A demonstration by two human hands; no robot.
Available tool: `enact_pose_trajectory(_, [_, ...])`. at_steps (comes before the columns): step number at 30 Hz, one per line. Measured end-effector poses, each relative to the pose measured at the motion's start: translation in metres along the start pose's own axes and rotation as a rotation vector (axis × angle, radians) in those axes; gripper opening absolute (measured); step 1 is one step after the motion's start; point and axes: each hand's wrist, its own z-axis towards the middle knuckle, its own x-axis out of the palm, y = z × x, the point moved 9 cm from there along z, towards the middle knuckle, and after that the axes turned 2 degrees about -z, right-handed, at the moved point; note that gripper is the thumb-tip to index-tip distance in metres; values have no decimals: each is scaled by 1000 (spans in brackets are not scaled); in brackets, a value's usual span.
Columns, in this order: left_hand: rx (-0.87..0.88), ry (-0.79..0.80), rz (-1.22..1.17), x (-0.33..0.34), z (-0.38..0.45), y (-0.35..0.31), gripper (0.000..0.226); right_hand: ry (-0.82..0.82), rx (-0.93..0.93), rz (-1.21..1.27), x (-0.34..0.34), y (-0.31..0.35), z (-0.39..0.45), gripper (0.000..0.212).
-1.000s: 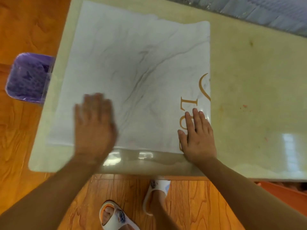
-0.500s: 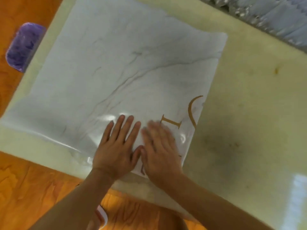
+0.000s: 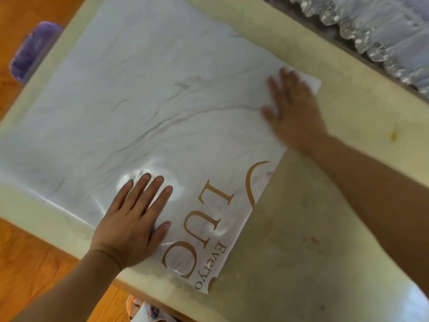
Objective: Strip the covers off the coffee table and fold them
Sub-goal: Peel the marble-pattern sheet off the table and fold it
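At the far left a purple plastic bin [image 3: 32, 52] sits on the orange wooden floor beside the cream, glossy coffee table [image 3: 313, 240]. The white marble-patterned plastic cover with gold lettering [image 3: 144, 108] lies flat on the table's left part, and my left hand [image 3: 134, 221] presses its near edge with straight fingers, grasping nothing. My right hand [image 3: 294, 110], blurred, lies spread and flat near the cover's far right corner.

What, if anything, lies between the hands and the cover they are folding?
Nothing visible does: the left hand and right hand both lie flat directly on the cover on the coffee table.
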Motion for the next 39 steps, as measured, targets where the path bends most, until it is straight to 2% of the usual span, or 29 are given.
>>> enact_pose_trajectory(2, [-1, 7, 2, 1, 0, 0, 71, 45, 99, -1, -8, -40, 21, 81])
enact_pose_trajectory(4, [-12, 12, -5, 1, 0, 0, 72, 62, 115, -12, -15, -60, 29, 82])
enact_pose_trajectory(7, [-12, 40, -4, 1, -1, 0, 72, -47, 158, -90, -25, -24, 15, 72])
enact_pose_trajectory(9, [-17, 60, -4, 2, -1, 1, 73, -118, -23, -78, -25, 57, -4, 67])
enact_pose_trajectory(11, [-12, 76, 2, 3, 0, 1, 73, -149, -372, 63, -23, 167, -38, 65])
enact_pose_trajectory(13, [-14, 77, -5, 4, 0, 1, 72, -128, -651, 87, -16, 262, -71, 60])
enact_pose_trajectory(15, [-25, 65, -13, 4, 0, 4, 70, -98, -779, 82, -14, 311, -70, 60])
enact_pose_trajectory(17, [-17, 48, -37, 3, -1, 3, 70, -90, -869, 33, -10, 313, -39, 61])
enact_pose_trajectory(19, [3, 25, -71, 1, -2, 3, 72, -91, -805, -47, -8, 278, 16, 62])
enact_pose_trajectory(21, [10, 12, -91, 0, -2, 3, 73, -118, -559, -64, -21, 218, 85, 66])
enact_pose_trajectory(23, [15, 27, -113, 1, -2, 3, 73, -67, -316, -96, -37, 163, 137, 71])
enact_pose_trajectory(26, [25, 36, -120, 1, -1, 4, 72, -46, -117, -90, -62, 145, 161, 72])
enact_pose_trajectory(27, [30, 41, -123, 0, -1, 5, 72, -83, -127, -92, -67, 165, 156, 72])
enact_pose_trajectory(28, [33, 51, -130, 0, -1, 5, 72, -130, -213, -81, -67, 197, 143, 72])
enact_pose_trajectory(30, [41, 56, -144, -1, -1, 5, 71, -158, -535, -78, -52, 278, 93, 70])
enact_pose_trajectory(31, [48, 56, -152, -1, -1, 4, 71, -129, -692, -113, -41, 308, 64, 68])
enact_pose_trajectory(33, [57, 50, -164, 0, -1, 6, 72, -72, -830, -143, -33, 331, 45, 66])
enact_pose_trajectory(36, [52, 48, -166, 3, -1, 9, 73, -130, -753, -133, -47, 328, 93, 68])
enact_pose_trajectory(39, [41, 57, -180, 4, -3, 7, 75, -114, -465, -106, -62, 302, 164, 69])
